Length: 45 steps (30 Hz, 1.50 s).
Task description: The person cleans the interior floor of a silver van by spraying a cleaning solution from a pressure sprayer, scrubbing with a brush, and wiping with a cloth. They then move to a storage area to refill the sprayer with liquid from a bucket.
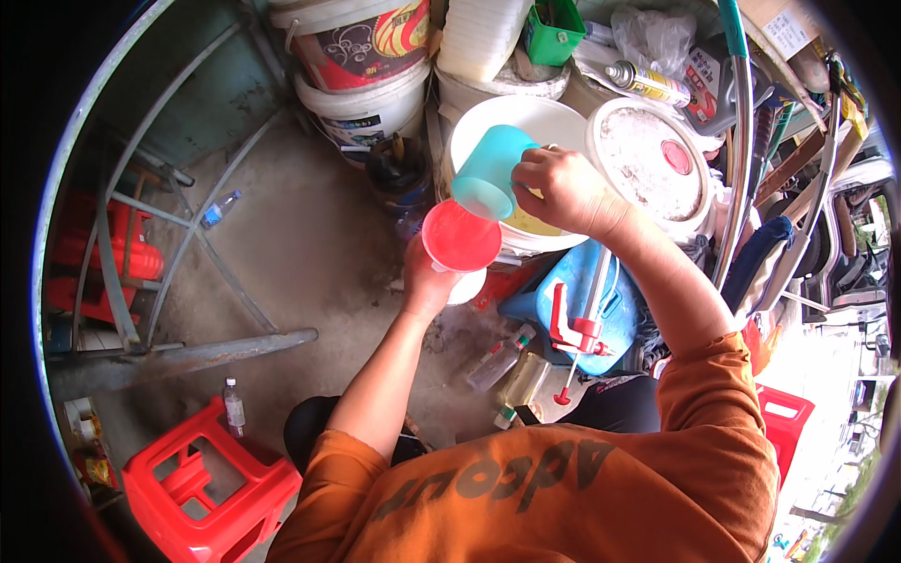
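My right hand [563,188] grips a translucent teal plastic cup [493,169] at its handle side. The cup is tilted, its rim close above a red plastic funnel [461,236]. Under the funnel's left side, my left hand [428,281] closes around it; whatever its spout goes into is hidden. A white round object [468,287] shows partly below the funnel. Just behind the cup stands an open white bucket [486,112] with yellowish liquid [538,222] inside.
A lidded white bucket [647,162] is at the right, below a spray can [647,83]. A red-handled caulking gun [581,334] leans over a blue plastic container [623,310]. Bottles [501,357] lie by my knees. Red stool [211,478] and metal frame [211,355] are left.
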Motion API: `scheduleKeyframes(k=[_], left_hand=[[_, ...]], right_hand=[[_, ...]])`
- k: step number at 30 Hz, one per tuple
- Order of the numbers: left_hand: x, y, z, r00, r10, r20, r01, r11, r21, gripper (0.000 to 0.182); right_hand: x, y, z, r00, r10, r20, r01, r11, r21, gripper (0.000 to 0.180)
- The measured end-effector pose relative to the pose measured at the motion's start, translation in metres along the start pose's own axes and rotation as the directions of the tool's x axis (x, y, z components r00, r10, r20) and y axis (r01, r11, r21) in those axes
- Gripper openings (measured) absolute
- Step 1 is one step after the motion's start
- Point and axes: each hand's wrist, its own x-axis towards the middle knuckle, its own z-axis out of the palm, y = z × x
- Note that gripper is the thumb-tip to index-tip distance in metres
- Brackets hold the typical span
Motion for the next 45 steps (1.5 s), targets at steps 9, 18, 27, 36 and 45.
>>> scheduleKeyframes(k=[9, 18, 27, 36, 45], left_hand=[[0.001, -0.002, 0.001, 0.998, -0.033, 0.044, 0.028, 0.994, 0.110, 0.037], [0.006, 0.008, 0.006, 0.989, -0.124, 0.075, 0.138, 0.965, -0.225, 0.039], [-0.006, 0.011, -0.001, 0.989, -0.148, 0.014, 0.148, 0.971, -0.188, 0.040], [-0.022, -0.008, -0.010, 0.994, -0.107, 0.001, 0.106, 0.993, -0.056, 0.048], [-0.008, 0.011, -0.007, 0.991, -0.123, 0.057, 0.134, 0.958, -0.253, 0.038]], right_hand=[[-0.012, -0.007, -0.003, 0.994, -0.112, -0.010, 0.109, 0.984, -0.140, 0.009], [-0.024, 0.069, 0.045, 0.498, 0.691, 0.524, -0.867, 0.390, 0.311, 0.021], [-0.029, 0.108, 0.185, 0.351, 0.460, 0.816, -0.400, 0.861, -0.314, 0.022], [-0.021, 0.101, 0.140, 0.413, 0.315, 0.854, -0.908, 0.064, 0.415, 0.008], [-0.015, 0.071, 0.044, 0.732, 0.408, 0.547, -0.621, 0.068, 0.781, 0.008]])
